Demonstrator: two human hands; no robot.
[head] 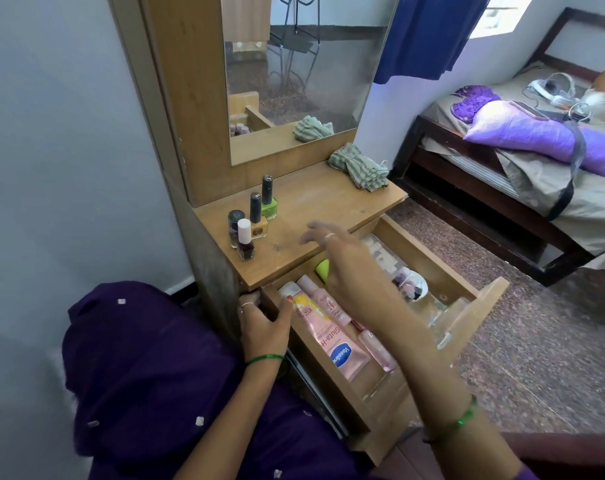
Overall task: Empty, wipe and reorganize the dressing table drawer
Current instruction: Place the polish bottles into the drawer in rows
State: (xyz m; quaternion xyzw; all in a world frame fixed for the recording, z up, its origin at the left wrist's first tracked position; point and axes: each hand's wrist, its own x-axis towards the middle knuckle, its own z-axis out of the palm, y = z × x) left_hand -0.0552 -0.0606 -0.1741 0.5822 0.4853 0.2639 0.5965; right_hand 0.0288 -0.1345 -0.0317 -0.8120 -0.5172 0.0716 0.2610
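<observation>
a: while the pulled-out wooden drawer (429,258) sits in the lower middle of the frame, how far along would you say the emptying is?

b: early, i'd judge. four small nail polish bottles (254,216) stand on the light wooden tabletop (328,206) at centre left, but the drawer holds plenty: a pink vaseline lotion tube (332,341), a slimmer pink tube (323,301) beside it, a lime green rounded thing (322,268) near the back, and some small items at the right that are too blurred to name.

a: and the hands?

b: the right hand (342,261) hovers above the drawer near the tabletop's edge, fingers spread and loose, holding nothing. the left hand (264,323) rests at the drawer's left front corner, thumb on the rim; its fingers reach behind the cabinet edge, so i cannot tell if they are curled.

a: how should the next lift go?

b: take the big tubes first, gripping round the middle, and lay them flat on the tabletop away from the bottles, which could tip if nudged. keep the crumpled green checked cloth (360,168) at the upper right of the tabletop free for wiping.
</observation>
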